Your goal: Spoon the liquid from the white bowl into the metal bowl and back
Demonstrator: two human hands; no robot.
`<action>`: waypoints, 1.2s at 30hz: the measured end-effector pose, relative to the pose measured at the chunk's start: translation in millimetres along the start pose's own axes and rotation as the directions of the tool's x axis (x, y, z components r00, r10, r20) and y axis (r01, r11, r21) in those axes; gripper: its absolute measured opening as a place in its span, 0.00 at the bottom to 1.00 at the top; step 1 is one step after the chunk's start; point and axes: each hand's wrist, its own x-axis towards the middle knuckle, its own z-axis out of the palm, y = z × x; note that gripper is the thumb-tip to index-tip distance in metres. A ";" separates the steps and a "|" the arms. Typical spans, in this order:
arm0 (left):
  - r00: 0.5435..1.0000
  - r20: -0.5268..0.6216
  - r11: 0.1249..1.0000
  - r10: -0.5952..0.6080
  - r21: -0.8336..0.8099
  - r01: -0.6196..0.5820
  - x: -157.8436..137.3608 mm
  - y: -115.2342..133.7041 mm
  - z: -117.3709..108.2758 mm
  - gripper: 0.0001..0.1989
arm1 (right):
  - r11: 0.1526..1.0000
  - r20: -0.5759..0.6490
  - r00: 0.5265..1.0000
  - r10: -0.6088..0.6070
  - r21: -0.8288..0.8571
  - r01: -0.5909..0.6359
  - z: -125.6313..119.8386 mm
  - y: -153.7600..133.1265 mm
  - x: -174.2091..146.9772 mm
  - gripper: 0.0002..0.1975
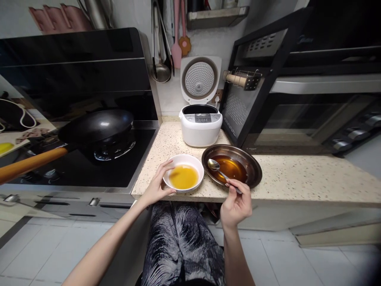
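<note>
I'd judge the work underway, not finished: the spoon is out in the right hand, and both bowls by the hands hold liquid. That hand pinches the handle narrowly between thumb and fingers; I can't quite tell whether the spoon's head carries anything. The left hand curves wide around the near-left side of the white bowl, touching its rim. Just past the right grip sits the metal bowl, amber inside. Beyond both hands stands a rice cooker, lid up.
</note>
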 end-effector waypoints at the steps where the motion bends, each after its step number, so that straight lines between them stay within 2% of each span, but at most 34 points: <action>1: 1.000 0.000 1.000 0.001 0.001 -0.001 0.0 -0.2 0.0 0.38 | 0.999 0.016 0.999 -0.039 -0.015 0.039 -0.8 1.1 0.6 0.05; 6: 1.000 0.004 1.000 -0.002 0.000 0.002 0.4 0.6 -0.1 0.37 | 0.962 0.124 0.959 -0.254 -0.073 0.264 -3.4 3.0 5.6 0.08; 13: 1.000 0.006 1.000 0.004 -0.003 -0.004 0.6 2.4 -0.6 0.38 | 0.907 0.231 0.886 -0.402 -0.028 0.419 -4.5 -1.3 10.8 0.14; 22: 1.000 -0.008 1.000 0.011 0.012 -0.011 -0.2 0.5 0.2 0.38 | 0.890 0.289 0.853 -0.434 -0.011 0.456 -5.5 -0.6 9.9 0.21; 31: 1.000 -0.001 1.000 0.006 0.002 -0.006 0.5 2.7 -0.6 0.38 | 0.889 0.301 0.848 -0.436 0.001 0.457 -7.7 2.4 8.9 0.21; 33: 1.000 -0.002 1.000 0.016 0.002 -0.016 0.7 2.4 -0.4 0.38 | 0.895 0.284 0.859 -0.426 -0.003 0.446 -7.0 2.0 8.1 0.19; 36: 1.000 -0.001 1.000 0.017 0.004 -0.017 1.0 2.3 -0.1 0.37 | 0.928 0.187 0.915 -0.358 -0.034 0.371 -4.2 -0.5 4.2 0.16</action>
